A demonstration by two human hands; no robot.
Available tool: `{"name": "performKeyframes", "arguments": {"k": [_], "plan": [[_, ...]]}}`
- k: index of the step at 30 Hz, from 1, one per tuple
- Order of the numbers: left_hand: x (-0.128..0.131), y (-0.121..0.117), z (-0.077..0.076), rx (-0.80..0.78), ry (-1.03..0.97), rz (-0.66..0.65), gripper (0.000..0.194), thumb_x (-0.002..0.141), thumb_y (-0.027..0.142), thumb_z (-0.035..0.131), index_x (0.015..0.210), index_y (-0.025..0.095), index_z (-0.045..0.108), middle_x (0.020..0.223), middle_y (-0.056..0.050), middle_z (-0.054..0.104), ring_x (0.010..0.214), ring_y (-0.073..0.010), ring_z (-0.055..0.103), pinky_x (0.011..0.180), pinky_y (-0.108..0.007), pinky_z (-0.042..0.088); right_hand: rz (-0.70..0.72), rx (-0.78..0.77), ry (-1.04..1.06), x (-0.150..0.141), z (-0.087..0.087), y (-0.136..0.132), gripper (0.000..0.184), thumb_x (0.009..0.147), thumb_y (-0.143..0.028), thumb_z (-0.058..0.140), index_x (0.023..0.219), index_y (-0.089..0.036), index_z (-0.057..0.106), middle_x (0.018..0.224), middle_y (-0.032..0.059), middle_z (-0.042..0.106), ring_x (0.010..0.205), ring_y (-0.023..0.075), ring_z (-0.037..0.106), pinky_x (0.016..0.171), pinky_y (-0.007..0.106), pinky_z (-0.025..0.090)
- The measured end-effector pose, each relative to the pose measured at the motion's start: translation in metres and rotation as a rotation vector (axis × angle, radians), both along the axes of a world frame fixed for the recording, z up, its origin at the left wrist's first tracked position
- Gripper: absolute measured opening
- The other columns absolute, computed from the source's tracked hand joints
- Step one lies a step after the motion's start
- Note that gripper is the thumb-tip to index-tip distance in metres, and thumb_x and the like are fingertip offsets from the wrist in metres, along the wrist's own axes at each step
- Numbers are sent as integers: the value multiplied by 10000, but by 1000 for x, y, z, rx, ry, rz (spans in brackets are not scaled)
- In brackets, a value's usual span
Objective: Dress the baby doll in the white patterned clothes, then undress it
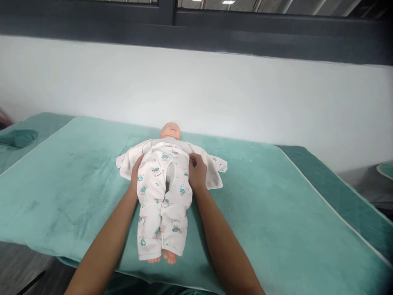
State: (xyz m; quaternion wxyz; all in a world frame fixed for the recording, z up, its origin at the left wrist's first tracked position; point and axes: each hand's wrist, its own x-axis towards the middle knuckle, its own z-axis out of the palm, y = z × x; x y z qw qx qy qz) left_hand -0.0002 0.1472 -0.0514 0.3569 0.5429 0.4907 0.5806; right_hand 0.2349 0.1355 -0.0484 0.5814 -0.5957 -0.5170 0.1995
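A baby doll (170, 130) lies on its back, head toward the wall and bare feet toward me. It wears white baby pants (150, 205) printed with small teal figures, pulled high over the belly and with an opening at the crotch. A white baby jacket (213, 176) is spread out under the doll, its sleeves to both sides. My left hand (136, 170) rests against the left side of the pants, its fingers mostly hidden. At the opposite side, my right hand (198, 171) is closed, thumb and fingers pinching the edge of the pants near the waist.
The doll lies on a padded table with a light green cover (260, 205) and darker green ends. A face hole (19, 138) shows at the far left. Behind stands a white wall (245, 94) below a dark window frame (245, 35). Part of another green surface (386, 169) appears at the right.
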Motion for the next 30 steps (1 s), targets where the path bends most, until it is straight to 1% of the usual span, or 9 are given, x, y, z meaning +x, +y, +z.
{"name": "performKeyframes", "arguments": {"k": [3,6,9,13,17,21,24,27,30], "plan": [[-3,0,1,-25,-69,1,357,797,285,646,1139,188,672,1265,-98,681,1234,-285,610,1080,-424,482,-77,69,-93,4,4,-1,229,897,-284,480,996,-220,676,983,60,729,919,223,651,874,377,499],[-4,1,8,-51,-112,65,339,840,349,639,1137,190,679,1228,-89,702,1182,-271,635,1041,-415,498,-45,120,-65,7,15,7,213,903,-304,500,983,-228,683,1020,58,717,951,217,646,888,365,496],[1,7,25,-3,-79,45,336,897,426,590,1118,197,697,1193,-80,725,1196,-254,630,1080,-412,462,153,75,-35,7,31,25,185,884,-353,560,929,-232,693,1006,50,713,958,217,639,895,359,484],[14,28,50,32,154,-111,277,887,392,612,1058,206,726,1152,-59,721,1143,-233,627,1051,-376,450,463,-57,-40,7,48,45,198,822,-416,673,884,-229,680,892,9,659,834,179,579,802,317,456],[19,52,59,-6,284,-232,228,837,386,664,971,205,696,1096,-52,681,1033,-209,619,974,-357,462,608,-174,-50,21,54,48,308,771,-490,739,791,-219,595,758,-37,534,692,133,447,643,271,370],[18,59,66,-61,383,-264,265,899,438,580,996,216,687,1068,-47,644,975,-198,601,909,-345,460,709,-223,-36,39,50,45,318,841,-525,659,799,-219,581,740,-40,503,663,125,411,600,261,340],[19,56,75,-25,443,-309,216,886,415,595,917,215,669,1021,-40,620,899,-185,597,828,-322,472,640,-161,-21,42,43,46,256,866,-478,627,838,-224,617,754,-35,532,680,132,445,637,266,378],[20,54,83,-78,463,-346,183,841,396,640,857,214,627,949,-27,631,752,-164,576,704,-302,471,433,-88,-67,33,36,48,206,879,-442,594,854,-241,633,763,-29,575,708,153,499,676,280,419],[21,58,85,-59,483,-328,158,829,347,638,783,206,584,1079,-40,670,828,-175,605,749,-306,473,297,-13,-189,22,33,51,203,904,-436,550,882,-257,644,840,-1,646,793,190,570,764,319,464]]}}
